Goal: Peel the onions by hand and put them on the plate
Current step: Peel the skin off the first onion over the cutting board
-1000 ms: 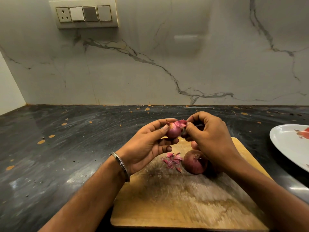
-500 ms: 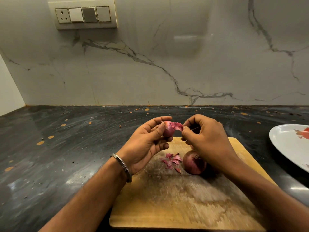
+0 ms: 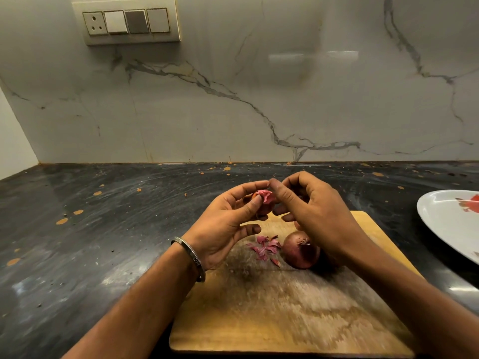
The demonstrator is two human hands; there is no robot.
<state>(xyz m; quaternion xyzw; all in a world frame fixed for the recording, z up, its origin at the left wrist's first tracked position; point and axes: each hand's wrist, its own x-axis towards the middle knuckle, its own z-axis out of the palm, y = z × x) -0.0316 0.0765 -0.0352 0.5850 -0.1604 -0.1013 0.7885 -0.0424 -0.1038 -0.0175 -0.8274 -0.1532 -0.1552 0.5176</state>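
Observation:
My left hand (image 3: 228,221) holds a small red onion (image 3: 265,202) above the far edge of the wooden cutting board (image 3: 280,314). A loose pink flap of skin stands up on top of it. My right hand (image 3: 313,213) has its thumb and forefinger pinched on that flap. A second, unpeeled red onion (image 3: 300,250) lies on the board under my right wrist. Torn bits of peel (image 3: 264,248) lie on the board just left of it. The white plate (image 3: 445,224) sits at the right edge of view, partly cut off.
The board rests on a dark speckled counter (image 3: 103,229) that runs back to a marble wall. A switch panel (image 3: 127,22) is on the wall at upper left. The plate has a red pattern on its face.
Both hands have lifted a little and the onion has turned in my left hand. My right fingers have come back onto the skin flap on top.

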